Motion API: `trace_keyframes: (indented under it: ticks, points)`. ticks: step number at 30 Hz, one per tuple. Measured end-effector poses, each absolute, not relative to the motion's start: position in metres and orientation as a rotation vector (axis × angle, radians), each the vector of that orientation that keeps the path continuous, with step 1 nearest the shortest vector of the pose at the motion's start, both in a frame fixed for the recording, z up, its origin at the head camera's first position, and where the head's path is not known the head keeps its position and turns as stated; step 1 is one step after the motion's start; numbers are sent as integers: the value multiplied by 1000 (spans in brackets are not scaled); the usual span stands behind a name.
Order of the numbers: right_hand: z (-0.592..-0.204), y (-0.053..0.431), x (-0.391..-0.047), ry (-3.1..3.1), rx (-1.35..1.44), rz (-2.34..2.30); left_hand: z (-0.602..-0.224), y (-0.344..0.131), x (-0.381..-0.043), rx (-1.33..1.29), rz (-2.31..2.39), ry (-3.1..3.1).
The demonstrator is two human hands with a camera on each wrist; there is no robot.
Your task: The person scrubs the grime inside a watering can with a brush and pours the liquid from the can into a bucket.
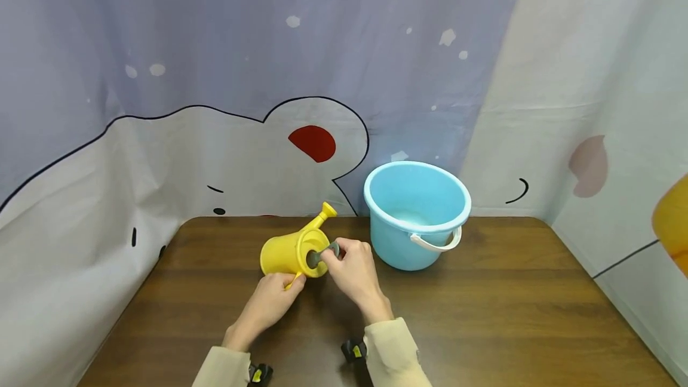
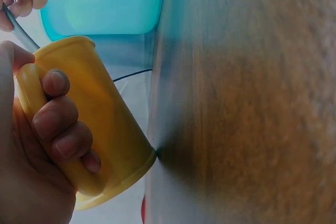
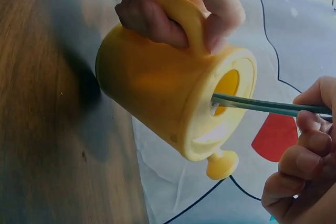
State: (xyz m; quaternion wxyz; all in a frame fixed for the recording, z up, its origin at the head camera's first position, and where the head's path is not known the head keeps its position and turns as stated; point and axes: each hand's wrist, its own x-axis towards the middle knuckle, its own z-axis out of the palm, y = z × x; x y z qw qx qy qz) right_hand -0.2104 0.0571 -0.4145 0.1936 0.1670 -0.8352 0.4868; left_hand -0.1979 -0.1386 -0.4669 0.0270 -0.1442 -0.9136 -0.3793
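In the head view, a yellow watering can [image 1: 280, 254] is tilted, its spout toward the back and its round opening facing right. My left hand [image 1: 272, 298] grips its handle, with the fingers curled round it in the left wrist view [image 2: 58, 114]. My right hand [image 1: 353, 272] pinches a slim grey-green tool [image 3: 257, 104] with a long handle. The tool's far end reaches into the can's opening; its tip is partly hidden inside, and its exact kind is unclear.
A light blue bucket [image 1: 387, 235] with a white handle [image 1: 438, 248] stands just right of my right hand, near the back of the brown wooden table [image 1: 500, 315]. A printed cloth [image 1: 226, 154] hangs behind the table and along its sides.
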Motion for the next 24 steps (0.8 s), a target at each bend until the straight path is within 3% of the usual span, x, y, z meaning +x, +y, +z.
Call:
trace_keyframes:
  ticks: [24]
  points:
    - [-432,50,-216,-2523,508,1309,-465,-139,-197,-441,-1181,-2808]
